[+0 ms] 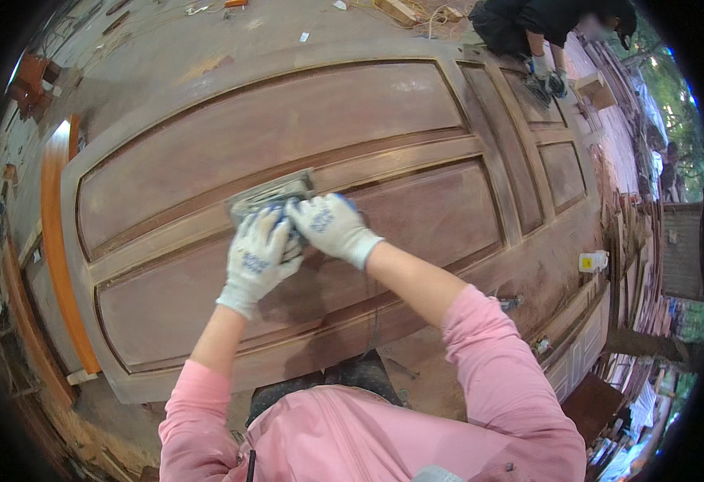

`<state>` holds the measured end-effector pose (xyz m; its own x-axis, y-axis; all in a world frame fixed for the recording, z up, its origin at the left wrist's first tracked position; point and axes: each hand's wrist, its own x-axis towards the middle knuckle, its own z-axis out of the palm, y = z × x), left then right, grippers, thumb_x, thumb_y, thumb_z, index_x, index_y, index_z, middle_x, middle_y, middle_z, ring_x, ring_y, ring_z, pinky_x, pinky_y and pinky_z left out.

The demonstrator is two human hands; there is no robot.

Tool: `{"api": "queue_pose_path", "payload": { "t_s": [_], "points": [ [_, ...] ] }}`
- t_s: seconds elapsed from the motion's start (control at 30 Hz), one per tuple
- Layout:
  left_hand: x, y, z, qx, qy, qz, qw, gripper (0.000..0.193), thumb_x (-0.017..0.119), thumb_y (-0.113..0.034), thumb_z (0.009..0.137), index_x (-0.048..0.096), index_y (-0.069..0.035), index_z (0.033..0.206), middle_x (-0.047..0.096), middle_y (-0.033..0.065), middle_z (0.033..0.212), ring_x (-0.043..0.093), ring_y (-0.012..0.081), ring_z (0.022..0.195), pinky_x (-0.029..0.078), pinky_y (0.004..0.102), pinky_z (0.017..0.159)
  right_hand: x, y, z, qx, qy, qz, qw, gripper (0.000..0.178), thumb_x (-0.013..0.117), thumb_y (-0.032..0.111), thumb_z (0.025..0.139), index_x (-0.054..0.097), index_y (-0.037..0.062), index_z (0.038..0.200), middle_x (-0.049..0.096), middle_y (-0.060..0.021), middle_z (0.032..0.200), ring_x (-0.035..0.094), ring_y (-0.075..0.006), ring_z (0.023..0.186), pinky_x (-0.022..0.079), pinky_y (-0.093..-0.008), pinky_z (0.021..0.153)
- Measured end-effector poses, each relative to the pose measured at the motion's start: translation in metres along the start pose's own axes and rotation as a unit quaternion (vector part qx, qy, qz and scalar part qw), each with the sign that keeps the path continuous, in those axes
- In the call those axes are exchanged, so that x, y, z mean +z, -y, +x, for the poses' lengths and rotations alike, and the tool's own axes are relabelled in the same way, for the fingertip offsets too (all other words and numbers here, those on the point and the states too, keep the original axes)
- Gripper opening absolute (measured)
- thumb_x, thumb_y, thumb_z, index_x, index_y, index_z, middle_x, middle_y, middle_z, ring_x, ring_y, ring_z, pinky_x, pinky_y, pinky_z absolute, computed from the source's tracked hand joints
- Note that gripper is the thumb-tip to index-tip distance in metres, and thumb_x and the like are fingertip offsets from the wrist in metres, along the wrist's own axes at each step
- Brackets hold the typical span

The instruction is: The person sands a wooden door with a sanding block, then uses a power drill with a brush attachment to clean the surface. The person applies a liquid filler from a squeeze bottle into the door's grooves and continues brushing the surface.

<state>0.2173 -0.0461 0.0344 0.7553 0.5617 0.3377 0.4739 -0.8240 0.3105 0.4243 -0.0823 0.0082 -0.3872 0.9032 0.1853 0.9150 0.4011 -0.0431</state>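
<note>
The wooden door [506, 193] is lying flat, and a grey flat-plated tool, apparently a sander [267, 194], is sitting on the door's middle rail [400, 161], between the far panel [288, 116] and the near panel [328, 289]. The left hand [259, 251] and the right hand [329, 227], both gloved, are gripping the sander from the door's near side, fingers bending over its body, though some fingertips are hidden. The person is seemingly smoothing the rail. Doing this well probably means keeping the plate level on the door, with both hands sharing light, even pressure. Strokes should be following the rail's length and overlapping slightly. Pausing beside the far panel could be rounding its edge, so the sander should be moving steadily there. A thin dark cord [376, 309] is trailing across the door's near panel; it should be staying clear of the plate. At the door's far right corner, a co-worker [529, 24] is crouching, so long strokes should be stopping well short of that end.
</note>
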Motion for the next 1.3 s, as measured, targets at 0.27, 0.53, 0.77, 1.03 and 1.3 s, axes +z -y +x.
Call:
{"api": "queue_pose_path", "payload": {
  "t_s": [0.27, 0.53, 0.77, 1.03, 1.3],
  "points": [
    [-0.078, 0.098, -0.026, -0.221, 0.055, 0.056, 0.972, 0.071, 0.088, -0.034, 0.066, 0.060, -0.010, 0.126, 0.062, 0.0148, 0.129, 0.060, 0.0360, 0.119, 0.048, 0.0472, 0.103, 0.000, 0.080, 0.149, 0.071, 0.172, 0.082, 0.979, 0.025, 0.062, 0.024, 0.094, 0.067, 0.0171, 0.117, 0.076, -0.0078, 0.106, 0.074, -0.0255, 0.098, 0.054, -0.0406, 0.082],
    [-0.066, 0.118, 0.067, -0.201, 0.192, 0.001, 0.961, 0.072, 0.082, -0.055, 0.068, 0.063, -0.013, 0.124, 0.068, 0.0139, 0.121, 0.066, 0.0331, 0.116, 0.053, 0.0453, 0.098, 0.000, 0.019, 0.156, 0.165, 0.156, 0.034, 0.973, 0.025, 0.064, 0.027, 0.092, 0.066, 0.0204, 0.116, 0.074, -0.0071, 0.116, 0.070, -0.0272, 0.111, 0.047, -0.0474, 0.095],
    [0.019, 0.044, 0.183, -0.139, 0.203, -0.050, 0.968, 0.078, 0.079, -0.059, 0.066, 0.064, -0.010, 0.124, 0.071, 0.0165, 0.122, 0.068, 0.0346, 0.115, 0.054, 0.0429, 0.097, -0.030, -0.120, 0.068, 0.198, 0.176, 0.012, 0.964, 0.027, 0.063, 0.029, 0.090, 0.069, 0.0215, 0.115, 0.076, -0.0078, 0.114, 0.072, -0.0289, 0.110, 0.049, -0.0495, 0.093],
    [0.086, -0.056, 0.278, -0.078, 0.198, -0.098, 0.972, 0.068, 0.078, -0.056, 0.069, 0.068, -0.011, 0.120, 0.070, 0.0172, 0.124, 0.067, 0.0321, 0.119, 0.055, 0.0431, 0.099, -0.042, -0.244, -0.034, 0.263, 0.167, -0.051, 0.949, 0.040, 0.066, 0.036, 0.088, 0.067, 0.0212, 0.126, 0.075, -0.0097, 0.117, 0.070, -0.0272, 0.115, 0.052, -0.0478, 0.095],
    [0.056, -0.059, 0.156, -0.072, 0.166, -0.065, 0.981, 0.062, 0.080, -0.043, 0.070, 0.064, -0.012, 0.121, 0.069, 0.0127, 0.118, 0.069, 0.0301, 0.110, 0.054, 0.0437, 0.093, -0.046, -0.145, -0.043, 0.194, 0.249, 0.098, 0.944, 0.043, 0.072, 0.045, 0.085, 0.072, 0.0148, 0.116, 0.075, -0.0172, 0.107, 0.071, -0.0375, 0.102, 0.055, -0.0505, 0.088]
  ]
}}
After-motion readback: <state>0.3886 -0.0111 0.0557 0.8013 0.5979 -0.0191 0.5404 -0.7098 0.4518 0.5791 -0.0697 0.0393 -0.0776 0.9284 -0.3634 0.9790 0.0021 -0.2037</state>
